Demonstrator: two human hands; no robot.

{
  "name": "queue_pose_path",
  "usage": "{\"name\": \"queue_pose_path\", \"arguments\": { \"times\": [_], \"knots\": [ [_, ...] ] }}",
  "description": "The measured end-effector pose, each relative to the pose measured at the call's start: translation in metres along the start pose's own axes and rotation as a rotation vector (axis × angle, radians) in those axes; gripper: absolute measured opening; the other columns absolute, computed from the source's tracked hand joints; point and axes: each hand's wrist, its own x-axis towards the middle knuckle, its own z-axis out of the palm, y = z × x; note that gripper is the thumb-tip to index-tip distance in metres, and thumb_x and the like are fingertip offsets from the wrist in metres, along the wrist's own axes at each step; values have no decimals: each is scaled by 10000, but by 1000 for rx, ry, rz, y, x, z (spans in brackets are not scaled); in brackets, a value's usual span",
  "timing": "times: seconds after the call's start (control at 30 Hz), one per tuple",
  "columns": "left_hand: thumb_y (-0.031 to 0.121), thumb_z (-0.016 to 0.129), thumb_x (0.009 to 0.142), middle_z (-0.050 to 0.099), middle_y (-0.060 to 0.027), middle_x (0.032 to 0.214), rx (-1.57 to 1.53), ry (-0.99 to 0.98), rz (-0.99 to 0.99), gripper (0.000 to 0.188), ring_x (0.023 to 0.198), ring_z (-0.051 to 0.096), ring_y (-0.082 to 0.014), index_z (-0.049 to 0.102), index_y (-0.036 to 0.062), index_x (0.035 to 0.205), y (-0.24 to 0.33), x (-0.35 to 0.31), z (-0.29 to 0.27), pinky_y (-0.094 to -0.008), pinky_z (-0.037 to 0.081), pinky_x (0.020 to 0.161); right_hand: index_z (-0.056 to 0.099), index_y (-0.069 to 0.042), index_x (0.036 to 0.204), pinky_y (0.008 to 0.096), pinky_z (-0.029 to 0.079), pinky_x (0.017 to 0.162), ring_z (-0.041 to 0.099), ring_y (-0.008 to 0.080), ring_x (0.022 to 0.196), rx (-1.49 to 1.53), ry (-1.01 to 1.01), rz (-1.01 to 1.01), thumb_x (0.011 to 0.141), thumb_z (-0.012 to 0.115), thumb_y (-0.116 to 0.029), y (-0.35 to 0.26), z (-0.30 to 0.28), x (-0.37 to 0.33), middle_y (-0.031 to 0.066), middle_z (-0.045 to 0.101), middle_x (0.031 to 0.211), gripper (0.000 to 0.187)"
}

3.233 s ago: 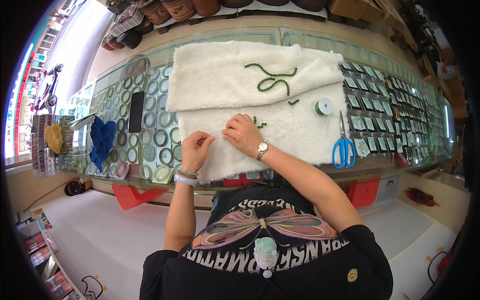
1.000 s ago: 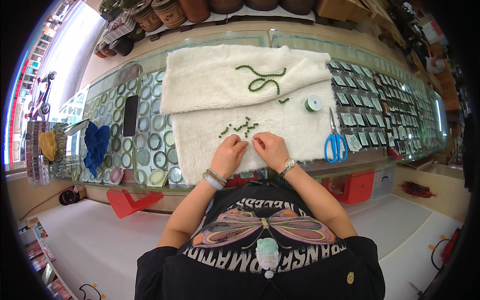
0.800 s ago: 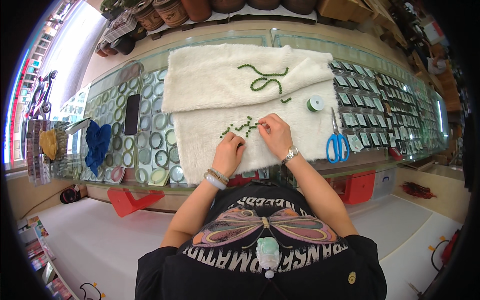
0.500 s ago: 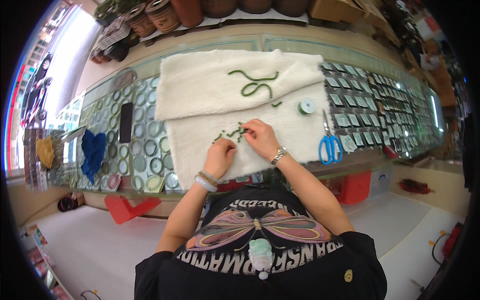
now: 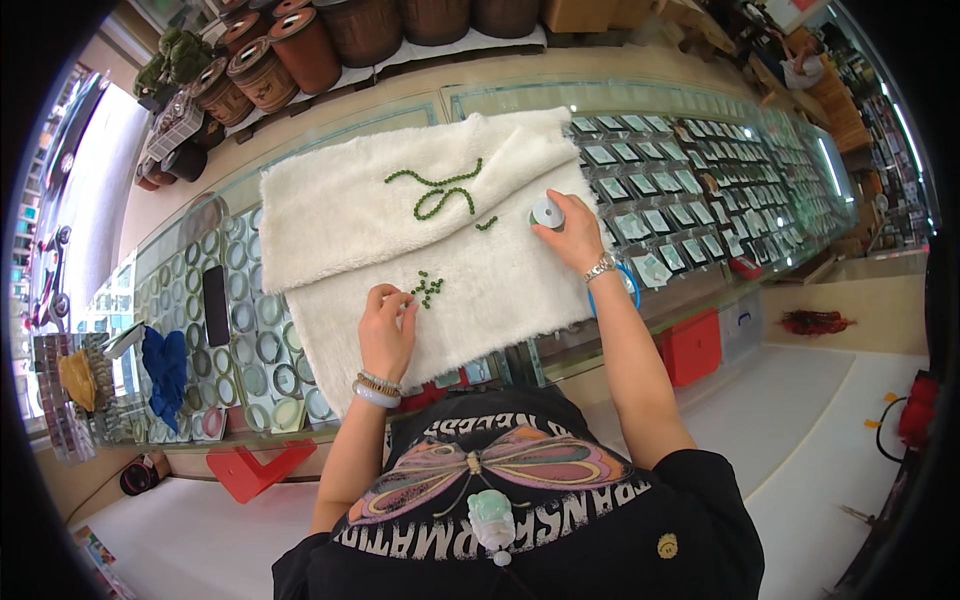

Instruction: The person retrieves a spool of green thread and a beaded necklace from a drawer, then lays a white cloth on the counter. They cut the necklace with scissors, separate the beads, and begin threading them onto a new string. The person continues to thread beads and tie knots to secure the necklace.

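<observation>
- A small cluster of loose green beads (image 5: 428, 289) lies on the white fleecy cloth (image 5: 500, 290), just right of the left hand (image 5: 387, 330) and near the cloth's middle.
- The cluster is a short, ragged patch with no clear long axis; it leans slightly from lower left to upper right.
- The left hand rests on the cloth with its fingers (image 5: 402, 303) curled together, tips just beside the beads; whether they pinch one cannot be told.
- The right hand (image 5: 572, 232) reaches out to the small round spool (image 5: 547, 212) at the cloth's right edge; its fingers close around the spool's near side, touching it.
- A strung length of green beads (image 5: 437, 190) lies further up on the folded part of the cloth, curving in loops, its run mostly left to right; a short stray piece (image 5: 487, 223) sits between it and the spool.
- Blue-handled scissors (image 5: 628, 285) lie under the right wrist, mostly hidden by it.
- The cloth covers part of a glass bench (image 5: 330, 120), with ring-shaped bangles (image 5: 250, 340) on show under the glass to the left and rows of small cards (image 5: 690, 200) to the right.
- A dark phone (image 5: 215, 305) lies on the glass left of the cloth, and a blue cloth (image 5: 165, 365) further left.
- Brown barrels (image 5: 300, 45) stand beyond the bench.
- Nothing lies between the left hand and the loose beads.
</observation>
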Motion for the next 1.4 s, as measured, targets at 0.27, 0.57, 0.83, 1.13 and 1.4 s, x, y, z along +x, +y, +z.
{"name": "queue_pose_path", "arguments": {
  "times": [0.27,0.57,0.83,1.13,1.4],
  "knots": [
    [6,695,813,643,-76,931,-271,73,82,91,676,591,-139,675,24,900,42,-10,-27,-257,467,581,455,27,1345,289,530,891,586,176,1095,1105,-276,81,783,718,82,-57,-21,-27,109,561,1250,623],
    [-30,680,827,635,-116,1094,-556,-24,114,381,890,637,-139,610,11,1199,101,-19,-47,-237,504,703,528,-2,1285,365,499,986,552,234,1206,947,-272,-208,711,767,99,-124,-45,-71,153,513,1355,630],
    [-37,644,875,553,-122,1253,-1185,-465,-191,552,1057,597,-146,422,-23,1380,91,-22,-46,-289,524,868,532,-51,1319,352,497,967,531,290,1248,731,-270,-467,712,781,46,-141,-53,-94,173,429,1437,663],
    [-93,699,772,509,-161,1352,-849,-236,259,600,1236,525,-237,490,8,1325,86,-29,-44,-352,431,1031,401,53,1406,292,535,859,597,156,1026,1279,-509,137,807,751,-1,-143,-43,-113,127,542,1279,696],
    [-37,690,762,581,-158,1269,-456,-59,382,465,1172,570,-278,603,18,1215,102,-27,-65,-373,447,987,521,11,1320,248,540,798,601,115,945,1060,-328,-74,763,759,33,-151,-46,-108,97,568,1188,606]
  ]
}}
